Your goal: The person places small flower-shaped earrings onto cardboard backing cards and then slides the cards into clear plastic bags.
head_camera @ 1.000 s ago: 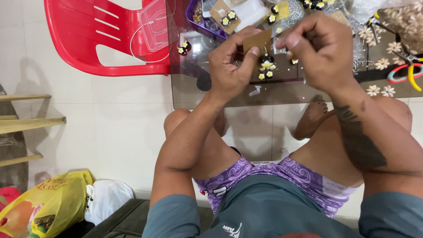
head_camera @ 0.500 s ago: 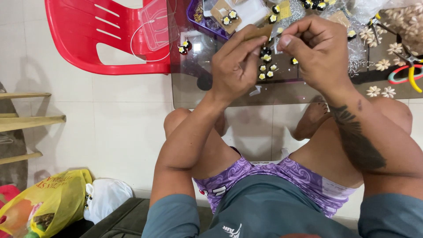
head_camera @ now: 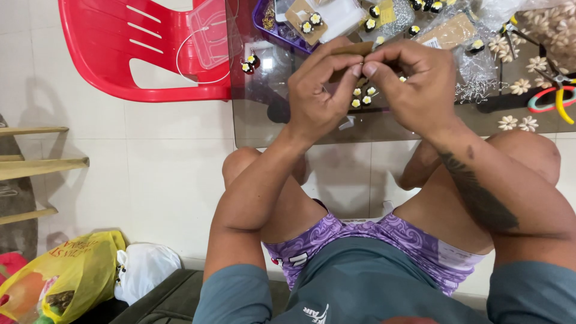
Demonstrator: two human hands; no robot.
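- Head view: left hand [head_camera: 318,96] and right hand [head_camera: 414,84] have drawn closer over the glass surface [head_camera: 270,120].
- Both grips pinch the small brown card [head_camera: 354,51]; probably fastening continues.

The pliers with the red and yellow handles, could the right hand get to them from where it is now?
Probably yes. The pliers lie uncovered on the glass table, just beyond the right hand, nothing between them. That hand pinches a brown card together with the left hand, so it must let go first.
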